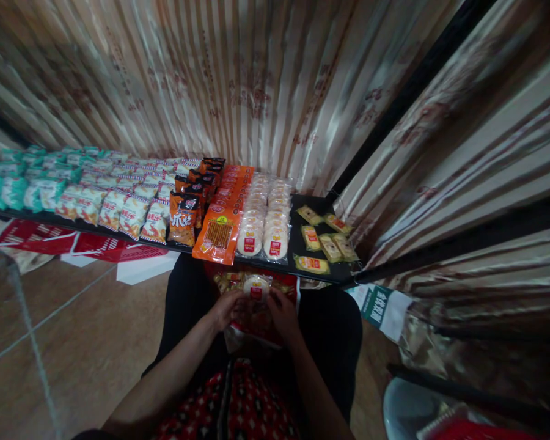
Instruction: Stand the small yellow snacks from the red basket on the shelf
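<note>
- Left hand (224, 308) and right hand (282, 311): both curl around a round rice-cracker packet (255, 286), held between them just below the front edge of the black shelf (302, 269), over a red bag (261, 324) in the person's lap.
- Grasp: the left fingers close on the packet's left edge, the right fingers on its right edge; neither hand is slack.
- Handling, as judged: the packet appears light, its clear film smooth and likely slippery; the crackers inside are probably brittle and would crack under a squeeze.
- Where to hold, as judged: the sealed rim of the film suits the fingertips, with a flat palm under the disc for support, not pressure across its face.
- Surroundings: matching cracker packets (263, 229) lie in two rows on the shelf, beside orange snack packs (220, 229) and small yellow packets (325, 241).
</note>
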### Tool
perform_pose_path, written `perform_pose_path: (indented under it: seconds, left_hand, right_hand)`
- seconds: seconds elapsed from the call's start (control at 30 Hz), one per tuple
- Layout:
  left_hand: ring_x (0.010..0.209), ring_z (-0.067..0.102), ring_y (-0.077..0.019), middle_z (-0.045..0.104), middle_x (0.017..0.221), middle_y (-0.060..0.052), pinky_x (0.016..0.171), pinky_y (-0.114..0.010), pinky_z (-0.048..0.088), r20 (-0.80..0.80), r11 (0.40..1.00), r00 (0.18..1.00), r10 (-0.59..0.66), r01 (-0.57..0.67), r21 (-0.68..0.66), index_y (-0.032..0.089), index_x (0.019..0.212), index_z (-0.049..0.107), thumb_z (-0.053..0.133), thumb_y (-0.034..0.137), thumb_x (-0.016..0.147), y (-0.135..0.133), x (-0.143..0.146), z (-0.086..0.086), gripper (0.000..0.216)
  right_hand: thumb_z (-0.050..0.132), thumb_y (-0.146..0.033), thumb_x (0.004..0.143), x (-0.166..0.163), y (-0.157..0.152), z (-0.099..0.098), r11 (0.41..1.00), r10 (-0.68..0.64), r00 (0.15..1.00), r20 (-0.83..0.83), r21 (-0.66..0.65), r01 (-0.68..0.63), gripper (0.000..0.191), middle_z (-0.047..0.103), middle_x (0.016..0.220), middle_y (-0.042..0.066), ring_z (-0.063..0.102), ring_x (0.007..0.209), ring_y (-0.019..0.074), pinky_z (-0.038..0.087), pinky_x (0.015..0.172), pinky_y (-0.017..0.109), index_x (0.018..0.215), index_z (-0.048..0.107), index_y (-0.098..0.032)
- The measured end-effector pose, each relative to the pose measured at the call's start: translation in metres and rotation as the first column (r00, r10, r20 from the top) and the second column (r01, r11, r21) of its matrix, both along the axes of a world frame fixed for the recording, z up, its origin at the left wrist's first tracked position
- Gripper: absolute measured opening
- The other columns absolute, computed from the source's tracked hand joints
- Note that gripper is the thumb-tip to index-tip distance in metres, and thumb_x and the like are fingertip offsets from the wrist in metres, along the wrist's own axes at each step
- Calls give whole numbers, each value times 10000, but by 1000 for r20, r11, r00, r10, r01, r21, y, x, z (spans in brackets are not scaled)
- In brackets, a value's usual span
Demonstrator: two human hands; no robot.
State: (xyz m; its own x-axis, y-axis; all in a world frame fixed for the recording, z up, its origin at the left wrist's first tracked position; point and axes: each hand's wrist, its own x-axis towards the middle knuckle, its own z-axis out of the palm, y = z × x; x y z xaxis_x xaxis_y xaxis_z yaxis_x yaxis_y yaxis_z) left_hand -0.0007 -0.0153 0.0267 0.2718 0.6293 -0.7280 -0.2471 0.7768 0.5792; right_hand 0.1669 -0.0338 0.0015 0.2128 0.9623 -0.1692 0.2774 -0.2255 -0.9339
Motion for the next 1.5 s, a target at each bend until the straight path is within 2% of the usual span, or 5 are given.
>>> perform_pose_path:
  seconds: [0.2,0.37,0.7,0.93,1.5]
  left_hand:
    - [502,552,-99,630,613,11,495,-208,383,-102,979,994,-38,57,194,138,855,641,730,521,590,1,-2,4,474]
    - [484,505,-90,584,543,30,503,-211,379,-286,939,957,-39,133,316,133,824,670,658,523,661,7,-4,-2,423]
    - [770,622,-171,710,801,-9,677,-245,446,-730,780,679,-74,495,382,186,908,715,454,440,809,13,-8,1,378]
    - [729,602,-152,694,783,-16,656,-224,396,-787,751,616,-24,531,393,186,821,696,432,374,828,20,-1,18,324]
    - [707,587,-148,691,814,-25,636,-223,366,-760,707,643,92,495,505,196,963,667,449,317,846,40,26,52,275]
  right_hand:
    - [519,-414,721,-2,5,9,1000,6,1000,5,1,-6,350,729,960,76,666,905,240,522,824,380,942,678,-193]
    - [517,-417,733,-4,9,12,1000,17,1000,17,10,-17,341,730,943,67,670,868,228,525,803,361,936,683,-199]
    - [510,-449,744,-4,12,14,1000,9,1000,-18,3,-9,390,720,960,93,671,856,238,528,802,385,976,660,-174]
    - [584,-466,717,-6,16,24,1000,-20,998,-62,19,21,394,726,964,81,677,884,231,536,802,368,998,640,-196]
    - [519,-492,762,-2,37,59,987,-152,988,39,66,149,410,718,832,46,673,707,198,542,671,315,1025,616,-193]
